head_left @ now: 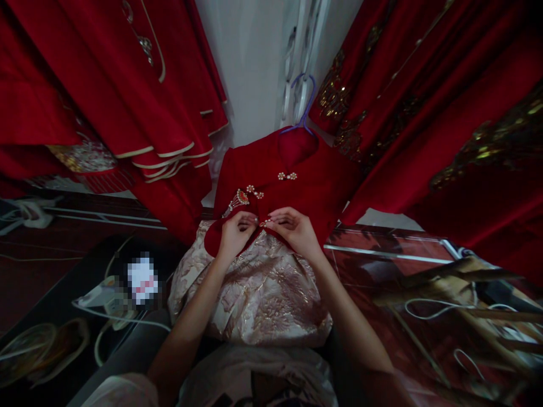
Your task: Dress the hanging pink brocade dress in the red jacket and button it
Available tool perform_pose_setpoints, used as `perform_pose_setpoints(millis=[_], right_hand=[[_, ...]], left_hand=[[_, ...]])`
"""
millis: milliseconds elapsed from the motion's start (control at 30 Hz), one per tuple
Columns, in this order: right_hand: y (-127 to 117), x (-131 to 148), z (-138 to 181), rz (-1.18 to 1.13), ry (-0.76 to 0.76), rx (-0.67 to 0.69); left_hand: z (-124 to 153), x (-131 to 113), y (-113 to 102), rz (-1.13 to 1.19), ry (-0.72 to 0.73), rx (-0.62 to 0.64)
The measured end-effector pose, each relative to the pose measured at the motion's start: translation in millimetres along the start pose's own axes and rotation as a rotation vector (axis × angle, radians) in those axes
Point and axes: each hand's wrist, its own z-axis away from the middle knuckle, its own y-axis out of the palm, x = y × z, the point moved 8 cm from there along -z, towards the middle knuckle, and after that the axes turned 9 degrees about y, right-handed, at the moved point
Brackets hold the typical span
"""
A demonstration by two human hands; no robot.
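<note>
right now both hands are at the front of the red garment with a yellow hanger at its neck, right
The hanger is purple, not yellow, as the head view shows. The left hand and right hand are at the front of the red garment.

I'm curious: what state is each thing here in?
Left hand: grip curled at the red top.
Right hand: grip pinched on a beaded clasp.
Beaded clasp: partly covered, fastening unclear.
Red top: unfolded, hanger in its neck.
Neck clasp: looks fastened.
Pale patterned fabric: rumpled, beneath the hands.
Hanging red garments: draped in folds.
</note>
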Motion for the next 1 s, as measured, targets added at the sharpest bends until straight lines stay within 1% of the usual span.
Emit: perform_pose_setpoints(millis=[100, 267, 400, 500, 700, 833, 1000], right_hand=[[11, -9, -7, 0.117, -0.061, -0.078], [18, -20, -14, 0.198, -0.047, -0.131], [20, -24, -8, 0.209, -0.067, -0.196], [22, -28, 0, 0.212, -0.063, -0.232], [23, -28, 6, 0.155, -0.086, -0.19], [20, -31, 5, 0.149, -0.064, -0.184], [21, -40, 2, 0.121, -0.039, -0.16]], left_hand=[[0, 1, 0, 0.012, -0.003, -0.02], [1, 1, -1, 0.044, -0.003, -0.018], [3, 5, 2, 0.12, -0.049, 0.002], [5, 8, 3, 0.159, -0.076, -0.009], [7, 8, 1, 0.12, -0.071, -0.039], [9, 6, 0, 0.093, -0.074, -0.034], [16, 9, -4, 0.066, -0.111, -0.033]])
